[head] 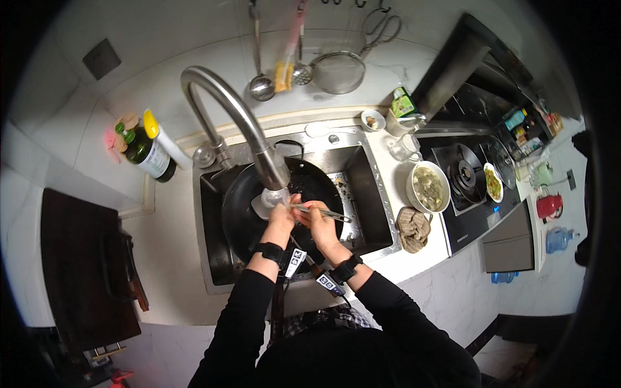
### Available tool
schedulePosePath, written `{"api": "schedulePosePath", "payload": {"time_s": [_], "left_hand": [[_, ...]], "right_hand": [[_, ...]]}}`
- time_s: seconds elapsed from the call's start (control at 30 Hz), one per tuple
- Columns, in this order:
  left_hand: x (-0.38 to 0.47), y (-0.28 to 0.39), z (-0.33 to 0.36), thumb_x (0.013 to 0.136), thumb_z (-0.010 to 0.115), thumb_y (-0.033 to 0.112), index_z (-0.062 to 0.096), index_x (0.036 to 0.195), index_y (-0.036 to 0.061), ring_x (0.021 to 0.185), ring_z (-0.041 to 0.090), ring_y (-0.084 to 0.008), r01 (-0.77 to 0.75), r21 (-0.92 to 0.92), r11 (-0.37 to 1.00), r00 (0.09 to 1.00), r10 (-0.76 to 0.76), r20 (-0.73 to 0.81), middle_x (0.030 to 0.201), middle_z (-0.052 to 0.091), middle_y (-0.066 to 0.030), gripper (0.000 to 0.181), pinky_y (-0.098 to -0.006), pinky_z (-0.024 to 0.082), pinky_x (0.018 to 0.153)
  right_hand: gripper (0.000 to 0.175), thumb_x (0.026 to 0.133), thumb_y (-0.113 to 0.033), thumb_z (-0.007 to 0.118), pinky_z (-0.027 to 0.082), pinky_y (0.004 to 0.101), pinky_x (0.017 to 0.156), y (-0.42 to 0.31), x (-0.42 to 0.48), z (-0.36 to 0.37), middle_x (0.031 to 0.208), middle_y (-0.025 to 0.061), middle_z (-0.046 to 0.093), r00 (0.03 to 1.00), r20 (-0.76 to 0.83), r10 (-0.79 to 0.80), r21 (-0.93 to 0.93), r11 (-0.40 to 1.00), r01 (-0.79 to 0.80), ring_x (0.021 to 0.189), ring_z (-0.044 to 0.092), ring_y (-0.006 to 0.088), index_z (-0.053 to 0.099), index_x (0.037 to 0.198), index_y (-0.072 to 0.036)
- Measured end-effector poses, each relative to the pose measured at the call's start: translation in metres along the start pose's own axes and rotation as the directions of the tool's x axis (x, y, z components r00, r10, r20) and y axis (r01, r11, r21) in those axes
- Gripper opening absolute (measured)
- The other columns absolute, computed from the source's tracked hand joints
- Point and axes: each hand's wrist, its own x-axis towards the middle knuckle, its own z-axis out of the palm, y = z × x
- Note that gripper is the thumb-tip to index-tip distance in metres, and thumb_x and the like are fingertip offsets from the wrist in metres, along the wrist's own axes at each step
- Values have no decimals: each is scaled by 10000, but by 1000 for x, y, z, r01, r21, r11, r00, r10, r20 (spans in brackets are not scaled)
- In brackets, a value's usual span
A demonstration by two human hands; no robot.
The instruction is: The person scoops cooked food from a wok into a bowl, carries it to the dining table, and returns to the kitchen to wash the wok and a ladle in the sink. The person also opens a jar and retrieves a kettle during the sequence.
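Note:
My left hand (282, 217) and my right hand (316, 220) are close together over a large black wok (313, 182) that sits in the steel sink (373, 203). Slim metal utensils (335, 214), too small to name surely, pass through my right hand, with blunt ends pointing right. My left fingers close around their other end. Just above the left hand is the steel faucet head (272, 172), with water running down. Beside my left hand, inside the wok, lies a white object (261, 207), partly hidden. The wok's handle comes toward me between my wrists.
Right of the sink stand a bowl of soup (428, 186), a folded striped cloth (414, 229) and a glass mug (405, 147). Farther right is a gas stove (465, 169) with a dish of food (493, 182). Bottles (150, 153) stand left; a ladle (262, 87) and strainer (338, 72) hang behind.

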Motion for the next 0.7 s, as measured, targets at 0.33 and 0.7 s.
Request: {"api": "schedulePosePath", "payload": {"time_s": [0.33, 0.7], "left_hand": [[-5, 37, -39, 869, 421, 82, 543, 1038, -52, 956, 574, -259, -51, 318, 947, 998, 33, 62, 1016, 591, -143, 249, -386, 471, 846], [-33, 61, -20, 906, 480, 223, 550, 1092, 35, 973, 552, -236, -68, 169, 983, 932, 3, 361, 1095, 560, -109, 273, -350, 451, 846]], "right_hand": [[135, 852, -99, 498, 455, 279, 623, 54, 43, 29, 775, 69, 617, 977, 32, 210, -185, 962, -200, 701, 557, 147, 622, 837, -48], [229, 830, -196, 460, 539, 272, 582, -2, 47, 6, 736, 94, 619, 835, 222, 503, -310, 849, -429, 623, 624, 174, 608, 865, -24]]}}
